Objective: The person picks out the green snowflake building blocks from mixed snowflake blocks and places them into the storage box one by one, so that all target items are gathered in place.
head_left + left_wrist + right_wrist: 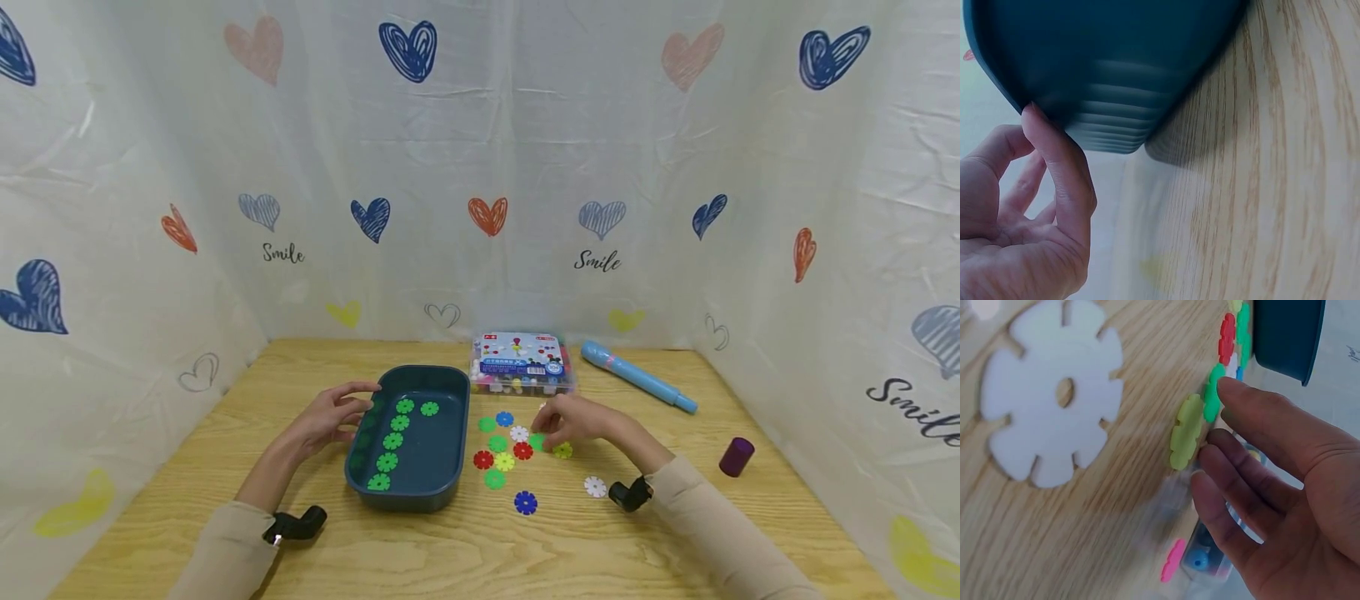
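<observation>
A dark teal tray stands on the table, with several green notched discs lined up along its left side and one apart. My left hand is at the tray's left rim, its fingertips touching the edge in the left wrist view. My right hand reaches down over loose discs right of the tray. In the right wrist view, its thumb tip overlaps a green disc, with a gap between thumb and fingers. A yellow disc lies close by, and a white disc is nearer the camera.
Red, green, yellow, white and blue discs lie scattered right of the tray. Behind them stands a clear plastic box of colourful parts. A light blue tube and a purple cylinder are farther right.
</observation>
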The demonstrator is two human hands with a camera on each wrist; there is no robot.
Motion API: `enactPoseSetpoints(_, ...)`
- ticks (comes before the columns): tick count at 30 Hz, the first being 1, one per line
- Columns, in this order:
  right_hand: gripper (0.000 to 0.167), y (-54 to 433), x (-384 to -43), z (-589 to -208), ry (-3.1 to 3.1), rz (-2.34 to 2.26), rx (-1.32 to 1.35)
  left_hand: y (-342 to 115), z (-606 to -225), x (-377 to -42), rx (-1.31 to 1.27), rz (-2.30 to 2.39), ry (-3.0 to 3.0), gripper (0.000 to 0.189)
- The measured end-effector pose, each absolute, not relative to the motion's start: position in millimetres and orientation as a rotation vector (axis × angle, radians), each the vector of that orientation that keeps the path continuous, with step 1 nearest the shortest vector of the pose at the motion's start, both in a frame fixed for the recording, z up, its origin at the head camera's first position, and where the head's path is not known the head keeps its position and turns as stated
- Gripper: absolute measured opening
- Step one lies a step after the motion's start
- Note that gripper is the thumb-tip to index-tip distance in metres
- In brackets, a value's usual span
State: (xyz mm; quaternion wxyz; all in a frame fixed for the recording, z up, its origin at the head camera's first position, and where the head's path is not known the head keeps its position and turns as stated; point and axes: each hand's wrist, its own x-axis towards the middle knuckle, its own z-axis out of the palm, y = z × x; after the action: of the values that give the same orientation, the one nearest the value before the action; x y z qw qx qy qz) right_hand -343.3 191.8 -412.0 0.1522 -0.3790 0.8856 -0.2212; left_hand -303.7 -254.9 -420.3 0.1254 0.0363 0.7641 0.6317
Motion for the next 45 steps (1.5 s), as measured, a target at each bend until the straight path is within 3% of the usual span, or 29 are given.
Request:
enactPoseSetpoints(26,0.013,187.6,-346.8,-418.0,2.499,-0.713,-1.0,-257.5,-422.4,-304.6,0.141,1.859,2.202,0.051)
enactPoseSetpoints(34,0.03,186.6,-347.2,-418.3,2.543,-0.671,-1.036,-257.0,-423.7,-305.6,0.129,1.845,2.213,0.05)
enactPoseSetpoints(45,0.022,183.5,-349.6,-417.0,2.537,-0.628,-0.942,-256.7,-420.6,-303.5,0.127,1.865,2.187,0.055)
